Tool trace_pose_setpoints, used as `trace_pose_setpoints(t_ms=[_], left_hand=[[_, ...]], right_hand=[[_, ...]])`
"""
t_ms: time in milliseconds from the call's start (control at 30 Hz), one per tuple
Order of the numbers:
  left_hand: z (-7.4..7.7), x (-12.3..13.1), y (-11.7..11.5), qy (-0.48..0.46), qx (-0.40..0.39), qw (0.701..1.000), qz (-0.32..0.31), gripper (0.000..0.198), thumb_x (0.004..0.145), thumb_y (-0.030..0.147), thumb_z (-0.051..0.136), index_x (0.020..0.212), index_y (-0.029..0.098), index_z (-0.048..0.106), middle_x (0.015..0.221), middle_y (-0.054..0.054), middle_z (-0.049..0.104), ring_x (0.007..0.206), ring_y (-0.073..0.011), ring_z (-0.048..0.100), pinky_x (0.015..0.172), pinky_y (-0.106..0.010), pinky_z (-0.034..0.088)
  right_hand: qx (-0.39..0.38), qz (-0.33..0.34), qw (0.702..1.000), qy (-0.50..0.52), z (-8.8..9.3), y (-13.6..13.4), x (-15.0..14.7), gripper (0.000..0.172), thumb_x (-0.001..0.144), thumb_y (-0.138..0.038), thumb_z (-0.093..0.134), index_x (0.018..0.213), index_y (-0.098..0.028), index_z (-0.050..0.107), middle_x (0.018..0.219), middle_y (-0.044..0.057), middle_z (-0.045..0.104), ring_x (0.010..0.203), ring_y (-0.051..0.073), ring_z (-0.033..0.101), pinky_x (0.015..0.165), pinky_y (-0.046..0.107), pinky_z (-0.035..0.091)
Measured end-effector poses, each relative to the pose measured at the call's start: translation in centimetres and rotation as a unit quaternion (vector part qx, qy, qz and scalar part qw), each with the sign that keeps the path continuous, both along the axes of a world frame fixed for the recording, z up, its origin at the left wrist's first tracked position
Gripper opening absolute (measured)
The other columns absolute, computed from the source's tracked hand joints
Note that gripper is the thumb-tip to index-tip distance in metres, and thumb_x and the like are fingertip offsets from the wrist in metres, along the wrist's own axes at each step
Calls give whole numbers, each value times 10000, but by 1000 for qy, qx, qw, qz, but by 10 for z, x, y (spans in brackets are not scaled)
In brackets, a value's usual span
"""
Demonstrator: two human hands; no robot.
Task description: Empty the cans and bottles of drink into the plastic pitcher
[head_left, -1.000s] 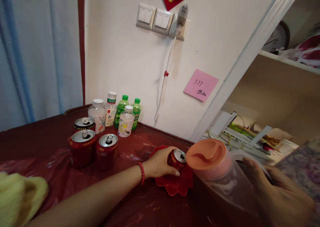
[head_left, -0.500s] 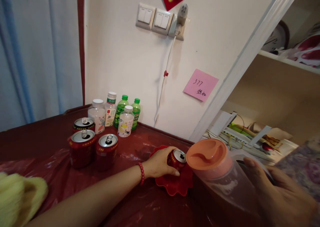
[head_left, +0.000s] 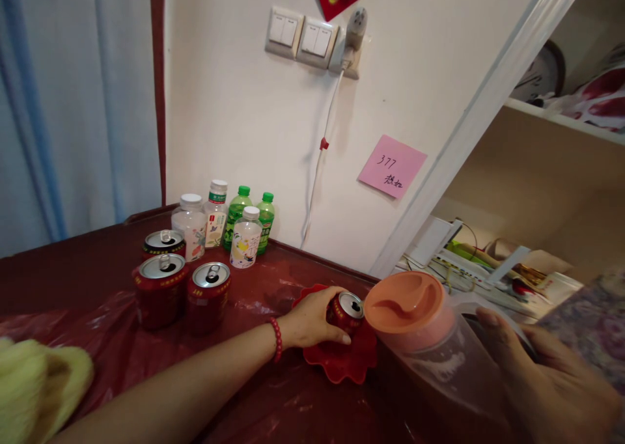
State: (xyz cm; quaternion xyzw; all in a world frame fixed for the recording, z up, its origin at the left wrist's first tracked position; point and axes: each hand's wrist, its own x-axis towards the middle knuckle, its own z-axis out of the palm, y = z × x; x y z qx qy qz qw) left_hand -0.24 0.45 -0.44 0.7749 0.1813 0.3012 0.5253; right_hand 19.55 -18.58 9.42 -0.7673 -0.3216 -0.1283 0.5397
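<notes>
My left hand, with a red bead bracelet at the wrist, is wrapped round a small red can that stands on a red scalloped plate. Close to the can's right side is a clear plastic jug with an orange lid. My right hand grips the jug's handle side at the lower right. The jug stands roughly upright, its lid level with the can's top.
Three larger red cans stand at the left on the dark red table, with several small bottles behind them by the wall. A yellow cloth lies at the lower left. A cluttered shelf opens on the right.
</notes>
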Motion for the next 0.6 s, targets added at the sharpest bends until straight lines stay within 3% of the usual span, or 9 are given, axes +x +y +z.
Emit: trace_pose_setpoints(t_ms=[100,600], left_hand=[[-1,0,0,0,1,1000,1,803,541,187,929,1271,222,596,1267,-92,680,1182,-327,613,1041,-454,457],[2,-1,0,12,9,1000,6,811,539,194,932,1278,214,596,1274,-102,677,1181,-334,613,1039,-465,460]], right_hand=[[2,-27,1000,16,1,1,-1,511,783,-720,708,881,-218,717,723,-24,593,765,222,506,665,301,366],[-9,-27,999,-23,-3,1,7,593,799,-770,690,926,-193,741,757,4,644,793,266,566,658,313,398]])
